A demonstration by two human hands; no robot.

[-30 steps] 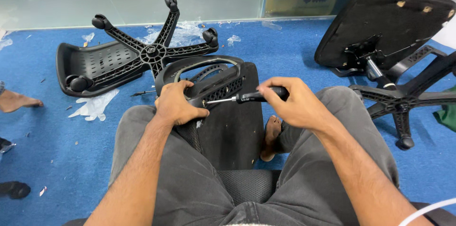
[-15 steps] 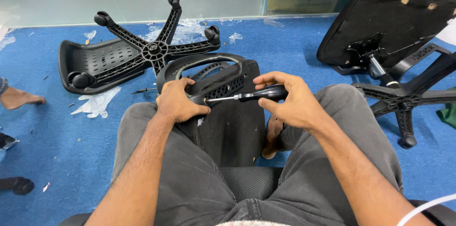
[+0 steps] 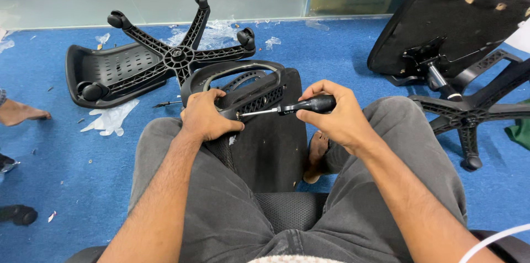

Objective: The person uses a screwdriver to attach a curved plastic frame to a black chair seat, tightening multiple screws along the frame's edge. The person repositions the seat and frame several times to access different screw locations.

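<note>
Screwdriver (image 3: 287, 108) in right hand (image 3: 337, 116); two star bases (image 3: 179, 56) nearby.

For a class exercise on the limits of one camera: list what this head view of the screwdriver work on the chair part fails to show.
- Screwdriver tip and the screw: hidden by the left hand and the chair part.
- Screwdriver handle: mostly wrapped by the right hand.
- Upturned chair: cut off by the right edge.
- Bare foot: its owner is beyond the left edge.
- Small dark tool on the carpet: too small to identify.
</note>
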